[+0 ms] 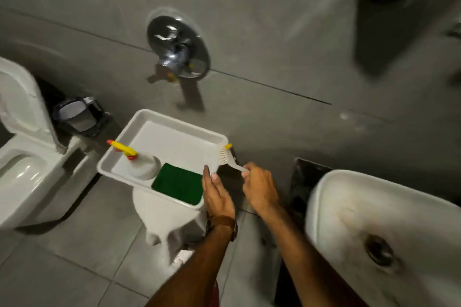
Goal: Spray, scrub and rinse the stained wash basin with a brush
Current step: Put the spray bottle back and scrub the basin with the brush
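Brush point(227, 158) sits at the tray point(159, 117) rim's right corner, right hand point(259, 185) pinching its thin handle end, left hand point(215, 190) flat-open on the rim — light, stiff plastic, likely slick — choke up nearer the head for scrubbing the basin point(324, 197).

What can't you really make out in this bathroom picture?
- Basin: cut off by the right and bottom edges and blurred, so the stain's full spread is unclear.
- Spray bottle: seen from above, its label does not show.
- Stool under the tray: mostly hidden by the tray.
- Brush: handle end hidden in the right hand.
- Dark fitting on the wall, top right: too blurred to identify.
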A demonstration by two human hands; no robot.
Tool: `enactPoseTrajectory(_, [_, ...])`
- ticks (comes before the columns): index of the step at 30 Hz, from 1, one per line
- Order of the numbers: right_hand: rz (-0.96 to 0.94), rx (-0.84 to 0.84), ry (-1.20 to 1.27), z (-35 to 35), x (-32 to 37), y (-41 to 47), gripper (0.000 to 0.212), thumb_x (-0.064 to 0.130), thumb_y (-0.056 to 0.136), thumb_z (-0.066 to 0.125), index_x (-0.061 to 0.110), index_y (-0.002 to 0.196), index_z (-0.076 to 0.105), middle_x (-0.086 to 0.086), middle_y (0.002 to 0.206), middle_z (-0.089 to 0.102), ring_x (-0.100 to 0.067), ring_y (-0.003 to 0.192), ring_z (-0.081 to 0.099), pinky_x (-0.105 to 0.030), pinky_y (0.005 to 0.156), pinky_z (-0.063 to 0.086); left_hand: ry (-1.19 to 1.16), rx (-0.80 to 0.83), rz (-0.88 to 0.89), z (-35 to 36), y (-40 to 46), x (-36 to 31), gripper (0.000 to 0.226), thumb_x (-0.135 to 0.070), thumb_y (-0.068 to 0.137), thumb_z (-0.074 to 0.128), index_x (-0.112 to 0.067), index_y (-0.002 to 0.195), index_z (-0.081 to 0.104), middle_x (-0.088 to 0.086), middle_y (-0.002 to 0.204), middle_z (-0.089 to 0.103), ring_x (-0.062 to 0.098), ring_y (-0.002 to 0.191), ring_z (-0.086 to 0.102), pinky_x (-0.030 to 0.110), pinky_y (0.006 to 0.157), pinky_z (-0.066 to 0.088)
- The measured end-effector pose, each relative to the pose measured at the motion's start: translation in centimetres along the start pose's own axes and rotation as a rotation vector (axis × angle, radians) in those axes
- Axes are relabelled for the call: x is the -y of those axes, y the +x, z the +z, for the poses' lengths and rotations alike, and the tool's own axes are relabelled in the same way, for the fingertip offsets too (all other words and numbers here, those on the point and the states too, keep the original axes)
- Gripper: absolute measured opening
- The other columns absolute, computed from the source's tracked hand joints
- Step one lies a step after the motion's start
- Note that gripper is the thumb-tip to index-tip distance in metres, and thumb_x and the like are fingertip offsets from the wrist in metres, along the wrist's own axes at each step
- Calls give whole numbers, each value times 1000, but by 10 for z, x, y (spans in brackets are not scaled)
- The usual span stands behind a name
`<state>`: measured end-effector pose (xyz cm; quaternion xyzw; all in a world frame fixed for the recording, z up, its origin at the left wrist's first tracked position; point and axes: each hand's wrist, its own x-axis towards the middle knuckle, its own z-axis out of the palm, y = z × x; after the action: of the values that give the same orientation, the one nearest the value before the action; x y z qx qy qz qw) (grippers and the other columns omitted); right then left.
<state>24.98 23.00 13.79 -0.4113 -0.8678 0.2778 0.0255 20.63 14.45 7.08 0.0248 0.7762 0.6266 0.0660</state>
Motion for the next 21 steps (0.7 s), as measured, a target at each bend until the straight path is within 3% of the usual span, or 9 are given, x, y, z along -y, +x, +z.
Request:
enactPoseTrajectory(4, [60, -141, 74, -66, -62, -54, 22, 21, 100, 56, 17, 118, 69, -9, 107, 75, -30, 102, 69, -40, 86, 58, 17, 155, 41, 42, -75, -24, 50, -36, 105, 32, -11, 147, 43, 8, 151, 45, 20, 139, 41, 29, 114, 32])
enactPoseTrajectory(9, [119, -251, 20, -139, -162, -128, 29, 19, 95, 58, 23, 121, 69, -5, 111, 76, -32, 105, 67, -39, 86, 53, 153, 322, 105, 73, -162, -32, 48, -33, 106, 35, -9, 147, 44, 11, 149, 48, 24, 137, 45, 31, 112, 33])
enactPoseTrajectory(12, [238, -158, -76, -167, -225, -170, 38, 21, 90, 59, 29, 126, 67, -4, 117, 74, -32, 112, 65, -39, 91, 53, 286, 437, 95, 80, -195, -29, 50, -34, 105, 35, -8, 148, 42, 14, 148, 48, 29, 137, 45, 37, 114, 34])
enactPoseTrajectory(15, [403, -53, -168, -184, -275, -211, 33, 23, 86, 53, 21, 114, 69, -8, 116, 72, -33, 109, 66, -37, 87, 53, 373, 543, 91, 86, -219, -26, 51, -36, 105, 32, -9, 148, 40, 16, 145, 51, 35, 132, 50, 44, 110, 39])
enactPoseTrajectory(18, [517, -42, -300, -189, -312, -253, 31, 22, 88, 51, 21, 115, 65, -5, 117, 71, -29, 110, 66, -34, 89, 51, 374, 511, 72, 90, -231, -23, 50, -34, 105, 31, -10, 149, 37, 17, 144, 52, 36, 128, 52, 42, 107, 42])
enactPoseTrajectory(21, [495, -3, -380, -172, -314, -283, 26, 23, 94, 49, 20, 112, 66, -3, 110, 74, -23, 103, 69, -32, 84, 52, 351, 443, 99, 93, -234, -20, 43, -35, 105, 30, -19, 142, 46, 13, 128, 63, 35, 111, 61, 36, 92, 47])
